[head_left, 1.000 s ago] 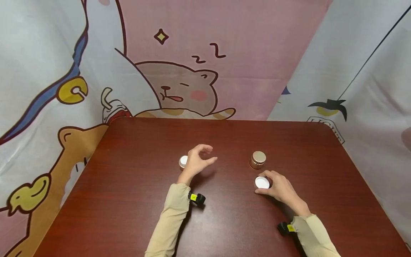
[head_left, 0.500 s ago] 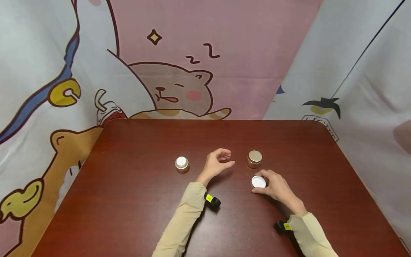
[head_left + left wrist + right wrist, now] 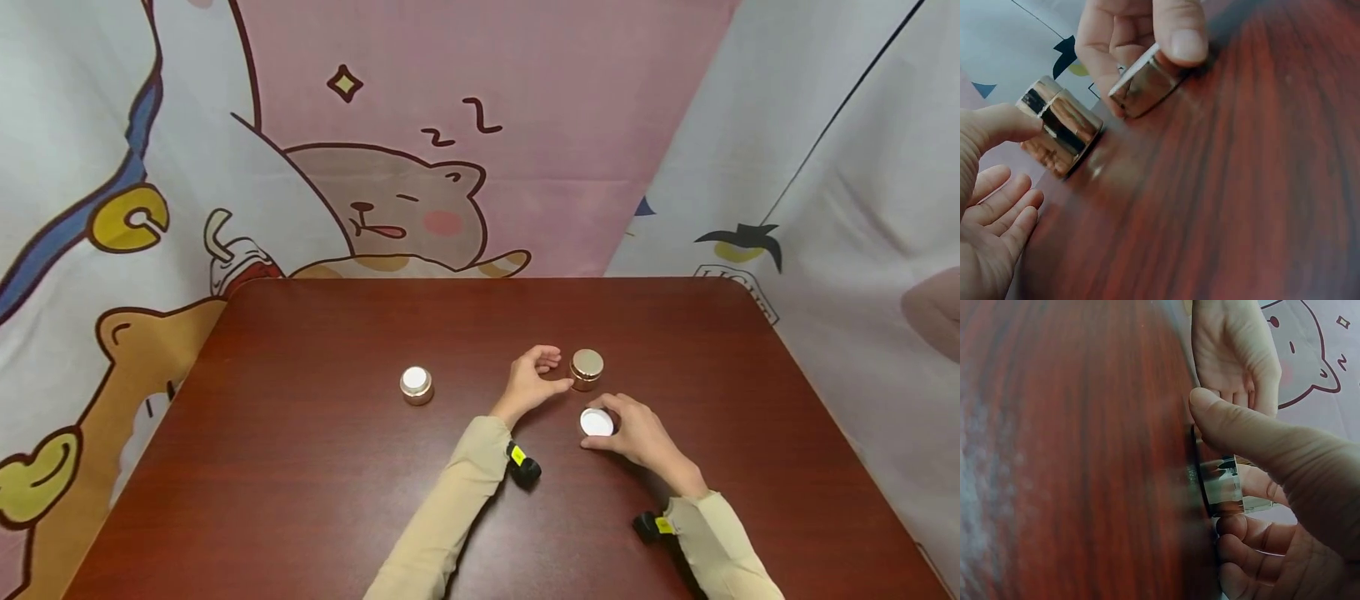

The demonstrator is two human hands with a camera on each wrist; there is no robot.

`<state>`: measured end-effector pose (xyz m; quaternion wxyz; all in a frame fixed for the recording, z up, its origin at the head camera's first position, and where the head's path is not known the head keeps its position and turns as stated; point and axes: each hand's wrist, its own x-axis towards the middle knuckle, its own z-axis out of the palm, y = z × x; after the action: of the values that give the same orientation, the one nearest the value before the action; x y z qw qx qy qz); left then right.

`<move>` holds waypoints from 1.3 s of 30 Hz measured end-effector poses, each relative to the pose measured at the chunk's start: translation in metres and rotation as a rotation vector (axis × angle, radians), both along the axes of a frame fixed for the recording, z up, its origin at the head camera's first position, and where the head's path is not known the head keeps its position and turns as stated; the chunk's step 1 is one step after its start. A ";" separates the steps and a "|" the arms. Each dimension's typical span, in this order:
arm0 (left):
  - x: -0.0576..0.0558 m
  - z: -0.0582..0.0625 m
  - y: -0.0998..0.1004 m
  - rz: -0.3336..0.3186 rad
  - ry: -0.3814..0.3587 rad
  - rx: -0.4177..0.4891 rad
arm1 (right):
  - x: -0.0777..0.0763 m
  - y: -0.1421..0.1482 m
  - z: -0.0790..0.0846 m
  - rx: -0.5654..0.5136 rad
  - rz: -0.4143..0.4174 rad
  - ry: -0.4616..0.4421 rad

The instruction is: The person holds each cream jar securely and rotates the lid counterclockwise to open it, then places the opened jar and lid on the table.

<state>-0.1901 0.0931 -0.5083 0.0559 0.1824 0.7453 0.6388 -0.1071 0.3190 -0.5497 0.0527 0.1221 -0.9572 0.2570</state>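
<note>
My right hand [image 3: 639, 433] pinches a short gold jar lid [image 3: 597, 422] between thumb and fingers. The lid sits upside down on the table, its white inside facing up. Just behind it stands a closed gold cream jar [image 3: 587, 364], upright. My left hand [image 3: 531, 385] is at the left of that jar, thumb and fingers apart and loosely bent. In the left wrist view, the thumb overlaps the side of the gold jar [image 3: 1063, 128]; whether it touches, I cannot tell. A lidless gold jar [image 3: 416, 386] with a white top stands farther left.
The brown wooden table [image 3: 315, 467] carries all of these things. Behind it hangs a cartoon-printed cloth [image 3: 570, 125]. Each wrist wears a small black camera, such as the left wrist camera [image 3: 525, 470].
My left hand has moved right, away from the lidless jar and up to the closed jar. The right hand keeps its pinch on the lid. The head view has shifted slightly.
</note>
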 end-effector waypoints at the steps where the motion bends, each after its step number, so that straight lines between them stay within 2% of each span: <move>1: -0.001 -0.001 0.002 -0.006 -0.002 -0.008 | 0.000 0.000 0.000 0.002 0.000 -0.004; 6: -0.003 -0.003 0.011 -0.048 0.020 -0.040 | 0.000 0.000 0.002 0.026 -0.010 -0.041; 12: -0.005 0.000 0.020 -0.070 0.069 -0.128 | -0.001 0.001 0.002 0.023 -0.014 -0.050; 16: -0.006 0.001 0.023 -0.065 0.083 -0.154 | -0.002 0.001 0.000 0.024 -0.012 -0.051; 21: -0.007 -0.007 0.028 -0.028 0.143 -0.208 | -0.001 0.001 0.001 0.024 -0.020 -0.062; 24: -0.006 -0.007 0.027 -0.019 0.132 -0.202 | -0.001 0.003 0.000 0.024 -0.023 -0.070; 25: -0.004 -0.002 0.024 -0.023 0.114 -0.191 | -0.001 0.002 0.000 0.023 -0.022 -0.070; 28: -0.003 0.001 0.020 -0.026 0.090 -0.162 | 0.000 0.001 0.001 0.024 -0.017 -0.058; 35: -0.005 -0.002 0.009 -0.001 0.075 -0.132 | 0.000 0.000 0.002 0.028 -0.016 -0.041; 39: -0.006 0.000 0.002 0.021 0.062 -0.109 | 0.001 0.000 0.002 0.025 -0.015 -0.034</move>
<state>-0.1964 0.0949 -0.5083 0.0361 0.1910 0.7823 0.5919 -0.1063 0.3187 -0.5472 0.0367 0.1114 -0.9620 0.2466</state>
